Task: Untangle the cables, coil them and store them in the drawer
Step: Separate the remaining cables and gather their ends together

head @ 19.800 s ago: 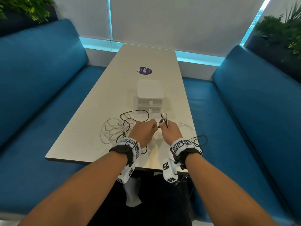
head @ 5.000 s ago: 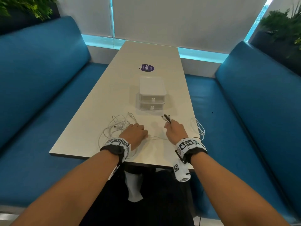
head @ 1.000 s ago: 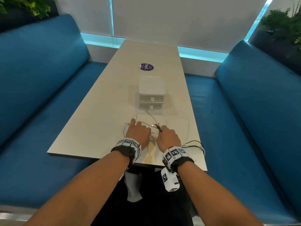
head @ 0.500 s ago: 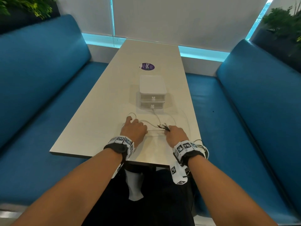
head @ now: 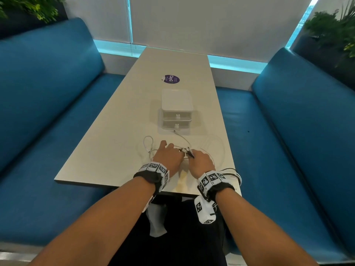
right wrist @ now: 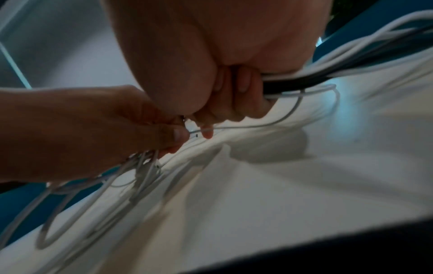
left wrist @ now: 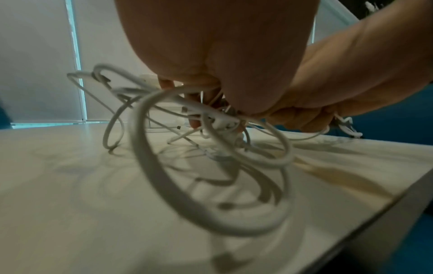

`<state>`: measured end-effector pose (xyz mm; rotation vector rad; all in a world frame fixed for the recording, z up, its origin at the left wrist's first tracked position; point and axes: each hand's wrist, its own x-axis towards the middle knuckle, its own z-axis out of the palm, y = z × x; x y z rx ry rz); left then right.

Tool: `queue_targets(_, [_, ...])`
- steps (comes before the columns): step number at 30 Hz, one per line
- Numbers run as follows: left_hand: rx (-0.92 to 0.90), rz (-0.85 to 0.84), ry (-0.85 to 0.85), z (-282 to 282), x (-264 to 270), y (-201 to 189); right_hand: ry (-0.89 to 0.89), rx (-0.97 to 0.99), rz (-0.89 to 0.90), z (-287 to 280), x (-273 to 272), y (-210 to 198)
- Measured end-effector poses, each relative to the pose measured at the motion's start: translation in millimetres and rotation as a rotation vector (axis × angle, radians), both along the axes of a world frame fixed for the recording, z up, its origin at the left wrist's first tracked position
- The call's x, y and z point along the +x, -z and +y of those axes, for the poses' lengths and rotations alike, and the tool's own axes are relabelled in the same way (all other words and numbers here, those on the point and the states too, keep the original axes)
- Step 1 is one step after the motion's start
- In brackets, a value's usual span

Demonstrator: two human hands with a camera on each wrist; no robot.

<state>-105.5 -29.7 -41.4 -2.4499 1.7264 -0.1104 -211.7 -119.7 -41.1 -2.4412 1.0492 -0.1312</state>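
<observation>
Left hand [head: 169, 157] fingers pinching white cables [left wrist: 178, 144]; right hand [head: 201, 162] fingers clamping black-and-white cable bundle [right wrist: 328, 74] on table [head: 107, 150]

Tabletop [head: 119, 131]: pale cream-beige, plain. Round purple sticker [head: 170, 79] with white lettering toward its far end. Drawer unit [head: 176, 110] at mid-tabletop: translucent white, white knobs. Cables under my hands: mostly white cables [left wrist: 164, 166]; one black cable [right wrist: 304, 84] runs off my right, at the tabletop's right edge. Bands on my wrists [head: 153, 167]: black straps, white blocks printed with black square markers. Benches [head: 48, 112] both sides: solid teal blue. Wall behind: off-white, cyan strip along its base. Green plants [head: 330, 35] in the far corners.
</observation>
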Motion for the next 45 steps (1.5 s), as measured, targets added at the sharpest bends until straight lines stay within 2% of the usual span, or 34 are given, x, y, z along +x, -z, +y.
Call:
queue_targets(5, [-0.031, 0.032, -0.021, 2, 0, 2, -0.049, 0.133, -0.009, -2, 3, 2])
queue_targets(11, [-0.001, -0.031, 0.008, 14, 21, 6, -0.063, -0.03, 0.071, -9, 2, 8])
queue_targets(18, [0.058, -0.008, -0.009, 15, 26, 0, 0.016, -0.025, 0.091, -11, 6, 6])
queue_targets(23, [-0.055, 0.172, -0.027, 20, 30, 5, 0.058, 0.014, 0.132, -18, 2, 4])
queue_targets(32, [-0.253, 0.687, -0.079, 42, 60, 15, 0.103, 0.026, 0.116, -25, -1, 3])
queue_targets(35, [-0.308, 0.804, -0.123, 48, 66, 15, 0.134, 0.022, 0.12, -29, -5, 5])
queue_targets(39, [-0.26, 0.727, -0.132, 53, 77, 14, 0.166, 0.011, 0.128, -35, -13, 6])
queue_targets(41, [-0.223, 0.636, -0.155, 53, 78, 8, 0.165, 0.006, 0.133, -36, -14, 6])
queue_targets(45, [-0.064, 0.211, -0.123, 46, 72, -11, 0.135, 0.001, 0.109, -35, -11, 9])
